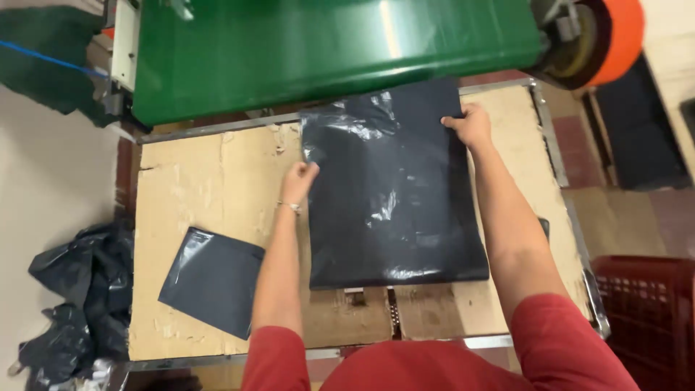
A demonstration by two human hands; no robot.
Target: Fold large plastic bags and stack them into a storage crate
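head view: large black plastic bag (394,195) is lying flat on the cardboard-covered counter (217,181), its top edge reaching under the green machine housing (326,43). left hand (298,181) is resting on the bag's left edge, fingers closed loosely on the film. right hand (470,124) is pinching the bag's upper right corner. smaller folded black bag (211,279) is lying apart on the counter, near the left forearm. orange roller (612,36) is sitting at the machine's right end. red plastic crate (648,318) is standing right of the counter. crumpled black bags (79,297) are piling on the floor at left.
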